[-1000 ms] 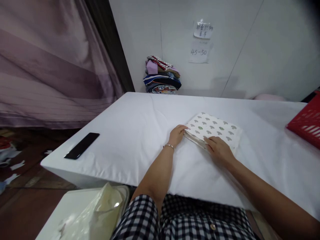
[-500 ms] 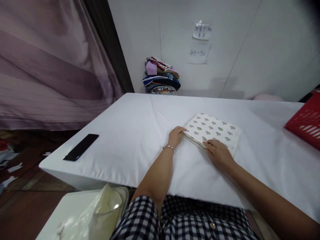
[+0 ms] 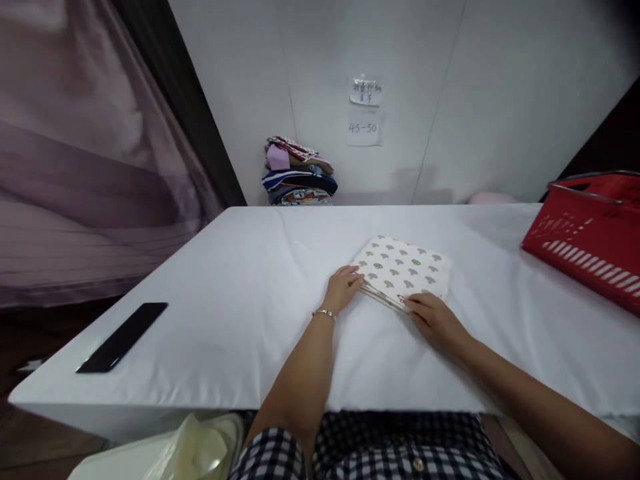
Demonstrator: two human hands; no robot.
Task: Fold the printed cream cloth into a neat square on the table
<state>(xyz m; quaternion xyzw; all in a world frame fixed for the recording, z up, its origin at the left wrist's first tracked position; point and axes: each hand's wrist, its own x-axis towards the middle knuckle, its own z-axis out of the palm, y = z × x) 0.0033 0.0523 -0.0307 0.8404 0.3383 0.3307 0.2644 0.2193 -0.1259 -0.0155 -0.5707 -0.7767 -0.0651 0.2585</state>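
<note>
A folded white cloth printed with grey mushroom shapes and a few small green and red marks lies on the white-covered table. Its layered edge faces me. My left hand, with a bracelet at the wrist, pinches the near left corner of the cloth. At the near right corner, my right hand grips the same edge, thumb and fingers closed over the layers. The thumbs are partly hidden.
A black phone-like slab lies at the table's left. A red basket stands at the right. Against the wall is a pile of folded fabrics, with paper signs above. A white surface with plastic is at lower left.
My view has shifted, so more of the red basket shows. My left fingers have moved slightly along the corner, and my right hand has moved onto the near right corner. The cloth stays folded.
</note>
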